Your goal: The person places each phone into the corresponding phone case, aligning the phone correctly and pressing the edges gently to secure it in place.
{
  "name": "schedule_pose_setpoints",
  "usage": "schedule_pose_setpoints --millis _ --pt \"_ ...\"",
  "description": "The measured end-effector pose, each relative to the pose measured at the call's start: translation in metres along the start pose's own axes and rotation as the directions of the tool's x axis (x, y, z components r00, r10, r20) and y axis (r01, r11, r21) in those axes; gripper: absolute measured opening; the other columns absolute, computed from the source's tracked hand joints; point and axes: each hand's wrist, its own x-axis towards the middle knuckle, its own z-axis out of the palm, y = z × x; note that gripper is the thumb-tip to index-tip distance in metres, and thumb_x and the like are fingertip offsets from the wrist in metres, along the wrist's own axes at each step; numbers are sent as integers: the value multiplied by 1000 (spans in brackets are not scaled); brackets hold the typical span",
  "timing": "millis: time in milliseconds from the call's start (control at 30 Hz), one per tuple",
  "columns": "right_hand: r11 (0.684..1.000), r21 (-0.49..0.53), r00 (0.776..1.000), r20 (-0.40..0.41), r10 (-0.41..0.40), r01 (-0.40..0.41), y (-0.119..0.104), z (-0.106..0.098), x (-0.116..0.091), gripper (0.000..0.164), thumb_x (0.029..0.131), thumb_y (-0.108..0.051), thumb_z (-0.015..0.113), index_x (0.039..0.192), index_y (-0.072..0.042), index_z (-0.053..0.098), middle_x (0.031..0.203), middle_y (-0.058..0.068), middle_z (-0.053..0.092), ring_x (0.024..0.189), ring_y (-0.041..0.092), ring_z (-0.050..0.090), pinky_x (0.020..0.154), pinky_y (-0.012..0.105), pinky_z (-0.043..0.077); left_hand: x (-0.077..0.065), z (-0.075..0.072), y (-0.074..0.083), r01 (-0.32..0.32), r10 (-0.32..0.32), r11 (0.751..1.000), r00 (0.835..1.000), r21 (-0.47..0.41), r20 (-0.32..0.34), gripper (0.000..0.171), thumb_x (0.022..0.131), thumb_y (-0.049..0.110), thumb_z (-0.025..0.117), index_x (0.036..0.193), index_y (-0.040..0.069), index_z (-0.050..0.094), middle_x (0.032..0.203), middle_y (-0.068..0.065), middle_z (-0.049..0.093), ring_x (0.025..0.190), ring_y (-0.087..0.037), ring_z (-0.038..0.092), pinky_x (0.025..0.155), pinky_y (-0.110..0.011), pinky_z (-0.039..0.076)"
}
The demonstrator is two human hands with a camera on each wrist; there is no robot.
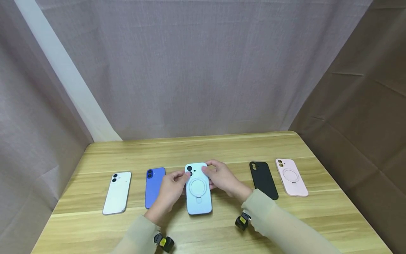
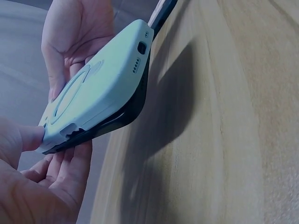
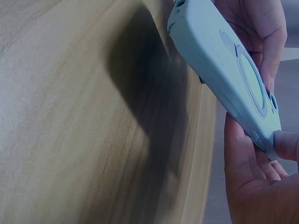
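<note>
A light blue phone case (image 1: 199,203) with a ring on its back is held between both hands, above the wooden table. Under it sits a dark phone (image 2: 134,108); in the left wrist view a gap shows between phone and case near the charging-port end. At the camera end, the left hand (image 1: 169,188) pinches one side, thumb on the case's back and fingers beneath. The right hand (image 1: 224,179) grips the opposite corner likewise, its thumb (image 3: 286,143) on the case's back. Much of the phone is hidden by the case.
On the table (image 1: 219,236), a white phone (image 1: 116,193) and a blue phone (image 1: 154,187) lie to the left. A black case (image 1: 264,180) and a pink case (image 1: 292,178) with a ring lie to the right. A grey curtain (image 1: 203,70) hangs behind.
</note>
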Motion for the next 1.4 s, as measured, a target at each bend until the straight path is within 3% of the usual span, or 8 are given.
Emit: schedule_pose_setpoints --millis 400,700,1200,1400 --pt "1000 -17 1000 6 -3 3 0 1 2 37 98 -31 58 128 -10 54 83 12 68 69 23 64 61 36 58 -2 -1 2 8 -8 1000 1000 16 -25 36 95 26 63 117 -3 64 96 -10 69 80 -18 66 68 -31 57" --pt "1000 -17 1000 3 4 -4 1 3 5 38 97 -31 60 128 -11 54 82 13 66 66 22 62 60 37 58 1 -2 -3 8 -8 999 1000 -41 -13 34 95 23 64 114 -5 64 98 -12 69 84 -19 67 71 -31 57" --pt "1000 -14 1000 25 4 -4 1 2 9 40 97 -31 60 129 -9 53 82 12 67 66 22 63 61 37 58 5 -2 -5 34 -36 998 999 -57 -29 31 95 21 63 114 -3 64 99 -11 69 84 -19 66 72 -32 57" --pt "1000 -7 1000 26 -14 14 -1 -1 9 36 98 -29 59 127 -9 54 80 12 68 65 22 64 60 37 58 7 -3 -4 3 -4 1000 1000 -25 -22 37 93 31 66 114 0 66 99 -9 70 87 -18 66 76 -33 56"
